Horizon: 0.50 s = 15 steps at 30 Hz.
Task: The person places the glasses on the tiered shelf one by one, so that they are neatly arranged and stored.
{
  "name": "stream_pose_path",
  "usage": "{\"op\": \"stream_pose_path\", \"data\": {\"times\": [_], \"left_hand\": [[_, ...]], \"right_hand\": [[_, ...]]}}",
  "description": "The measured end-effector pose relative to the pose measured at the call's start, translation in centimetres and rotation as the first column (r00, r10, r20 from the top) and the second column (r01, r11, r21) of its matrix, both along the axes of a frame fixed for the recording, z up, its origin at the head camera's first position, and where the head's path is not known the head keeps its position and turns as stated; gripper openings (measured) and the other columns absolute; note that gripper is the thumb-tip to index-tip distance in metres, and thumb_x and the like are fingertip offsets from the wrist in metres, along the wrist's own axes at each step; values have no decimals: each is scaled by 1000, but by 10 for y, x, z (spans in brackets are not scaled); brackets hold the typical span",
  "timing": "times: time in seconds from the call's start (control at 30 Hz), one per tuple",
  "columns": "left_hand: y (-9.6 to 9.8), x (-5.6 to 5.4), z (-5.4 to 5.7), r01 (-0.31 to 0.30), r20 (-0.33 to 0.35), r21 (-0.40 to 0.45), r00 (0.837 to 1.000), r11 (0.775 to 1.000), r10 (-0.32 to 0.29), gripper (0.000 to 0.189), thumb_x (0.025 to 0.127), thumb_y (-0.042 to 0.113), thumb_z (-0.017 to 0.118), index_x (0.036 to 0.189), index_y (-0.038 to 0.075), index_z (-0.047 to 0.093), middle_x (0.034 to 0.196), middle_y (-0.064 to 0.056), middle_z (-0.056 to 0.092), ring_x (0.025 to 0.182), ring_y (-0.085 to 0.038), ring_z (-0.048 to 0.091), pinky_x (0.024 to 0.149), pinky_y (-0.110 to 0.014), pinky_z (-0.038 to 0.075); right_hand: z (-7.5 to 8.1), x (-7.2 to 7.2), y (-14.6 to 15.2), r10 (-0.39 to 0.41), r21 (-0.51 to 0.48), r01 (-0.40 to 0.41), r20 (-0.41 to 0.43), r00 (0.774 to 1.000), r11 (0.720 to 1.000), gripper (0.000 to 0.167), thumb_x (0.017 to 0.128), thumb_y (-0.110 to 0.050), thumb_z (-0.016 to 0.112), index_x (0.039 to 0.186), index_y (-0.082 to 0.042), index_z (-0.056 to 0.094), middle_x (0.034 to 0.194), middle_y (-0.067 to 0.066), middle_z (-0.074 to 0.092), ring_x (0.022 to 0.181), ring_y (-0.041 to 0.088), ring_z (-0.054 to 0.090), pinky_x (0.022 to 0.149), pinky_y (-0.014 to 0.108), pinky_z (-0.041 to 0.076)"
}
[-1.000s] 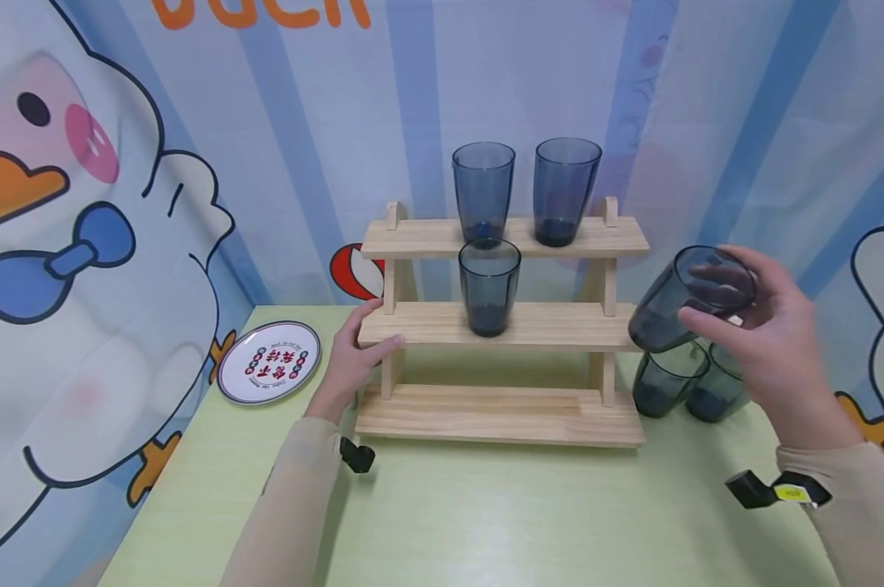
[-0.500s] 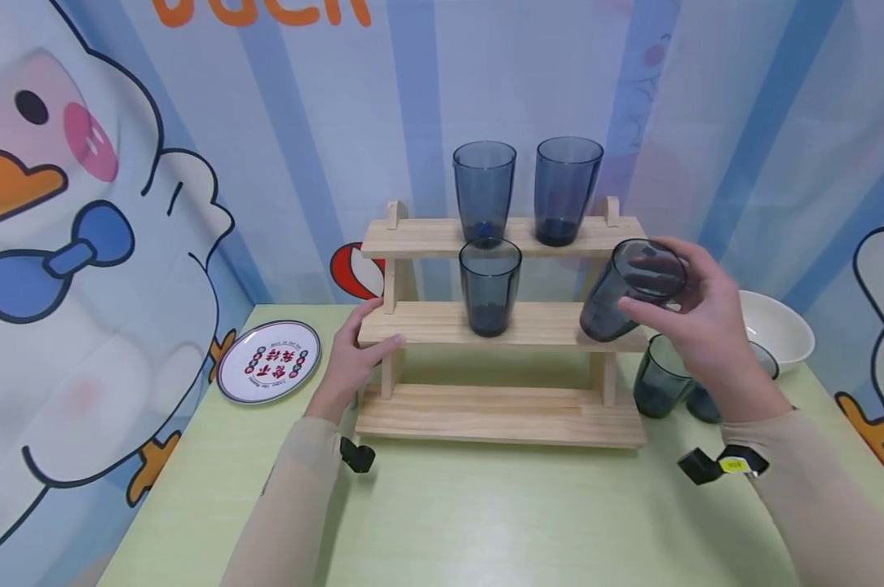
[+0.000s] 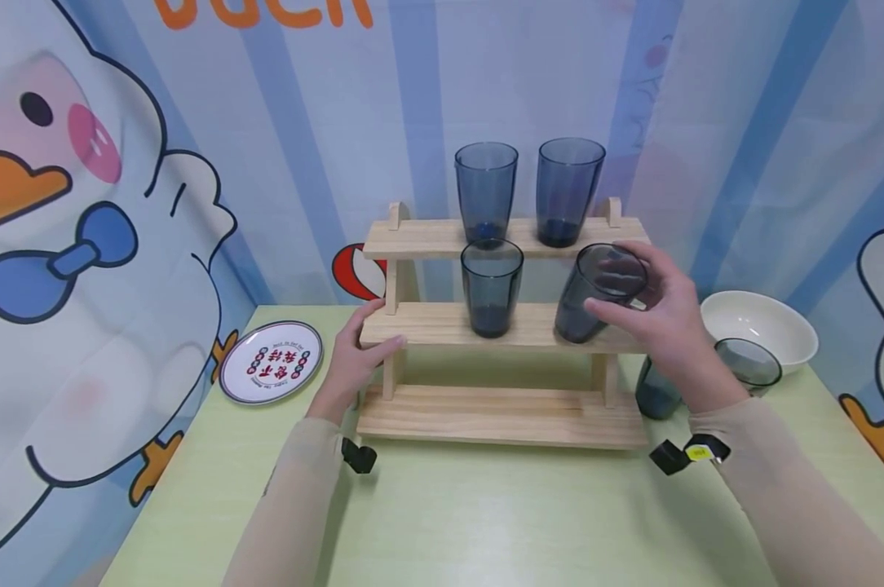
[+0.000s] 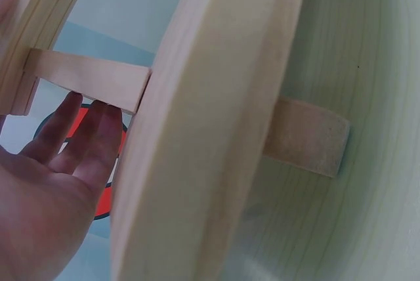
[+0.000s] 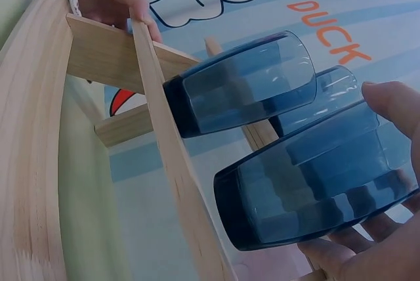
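Observation:
In the head view a three-tier wooden shelf rack (image 3: 501, 416) stands on the table. My left hand (image 3: 350, 359) grips the left end of its middle shelf, thumb over the front; in the left wrist view its fingers (image 4: 98, 136) reach to a wooden upright. My right hand (image 3: 669, 326) holds a blue-grey drinking glass (image 3: 585, 306), tilted, at the right part of the middle shelf. Whether the base of this glass (image 5: 262, 202) touches the board, I cannot tell. Another glass (image 3: 490, 289) stands upright mid-shelf. Two more, a left glass (image 3: 486, 187) and a right glass (image 3: 568, 191), occupy the top shelf.
Right of the rack, a glass (image 3: 656, 391) and another glass (image 3: 750, 363) stand on the table, partly behind my right hand and forearm. A white bowl (image 3: 780, 326) sits behind them. On the left lies a printed plate (image 3: 271, 375). A duck-patterned curtain hangs behind.
My right hand has carried the tilted glass leftward, from beside the rack to the middle shelf, and the bowl has come into sight. My left hand stays on the rack.

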<state>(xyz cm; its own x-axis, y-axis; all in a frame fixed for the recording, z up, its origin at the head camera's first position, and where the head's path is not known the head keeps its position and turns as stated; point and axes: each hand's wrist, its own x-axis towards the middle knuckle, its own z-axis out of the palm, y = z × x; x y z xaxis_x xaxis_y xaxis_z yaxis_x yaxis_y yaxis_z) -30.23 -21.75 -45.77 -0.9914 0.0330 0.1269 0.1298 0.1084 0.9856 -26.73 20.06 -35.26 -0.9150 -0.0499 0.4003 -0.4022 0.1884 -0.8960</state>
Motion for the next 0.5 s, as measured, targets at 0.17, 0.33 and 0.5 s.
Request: {"op": "stream_pose_path", "data": {"times": [0.17, 0.33, 0.5], "left_hand": [[0, 0, 0, -2, 3, -2, 1000, 1000, 2, 69, 94, 16, 80, 155, 26, 49, 154, -10, 47, 129, -31, 52, 110, -52, 46], [0, -1, -3, -3, 5, 4, 1000, 1000, 3, 70, 94, 17, 80, 156, 29, 49, 155, -9, 49, 130, -28, 53, 110, -48, 45], [-1, -1, -3, -1, 6, 15, 1000, 1000, 1, 70, 94, 16, 81, 155, 29, 49, 154, -9, 50, 129, -28, 55, 108, -45, 48]], "right_hand": [[-1, -4, -5, 2, 16, -3, 30, 1000, 1000, 75, 89, -11, 86, 154, -19, 51, 133, -2, 65, 115, 13, 64, 96, 19, 50], [-3, -6, -8, 2, 23, -3, 42, 999, 1000, 73, 89, -12, 85, 154, -16, 51, 132, -1, 64, 114, 15, 63, 96, 23, 48], [-2, -9, -12, 12, 27, -14, 50, 999, 1000, 75, 90, -14, 86, 155, -17, 49, 133, 0, 65, 115, 15, 63, 98, 24, 48]]}}
